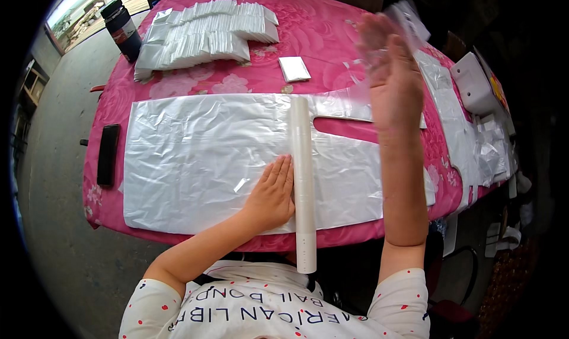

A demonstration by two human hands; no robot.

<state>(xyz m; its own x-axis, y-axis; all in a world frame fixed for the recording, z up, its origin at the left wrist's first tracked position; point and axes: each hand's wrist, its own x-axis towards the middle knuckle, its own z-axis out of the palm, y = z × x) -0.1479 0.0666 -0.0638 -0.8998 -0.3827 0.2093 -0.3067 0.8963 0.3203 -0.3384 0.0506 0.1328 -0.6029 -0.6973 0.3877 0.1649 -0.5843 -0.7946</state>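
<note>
A large folded sheet of whitish plastic film [195, 155], shaped like a disposable apron with a narrow slot at its right part, lies on the table. Across it stands out a long pale tube [304, 191], its near end past the table edge. My left hand [274, 191] presses flat on the film, fingertips beside the tube's left side. Raised over the right part is my right hand [394, 72], its fingers smeared by motion. A blurred piece of clear plastic [409, 24] shows by its fingertips; whether the hand grips it is unclear.
Stacks of small folded plastic packets [201, 37] fill the far left, with a dark jar [121, 31] beside them. One packet [294, 69] lies alone. A black slim object [108, 155] sits at the left edge. More film [441, 96] and a white container [474, 84] are at right.
</note>
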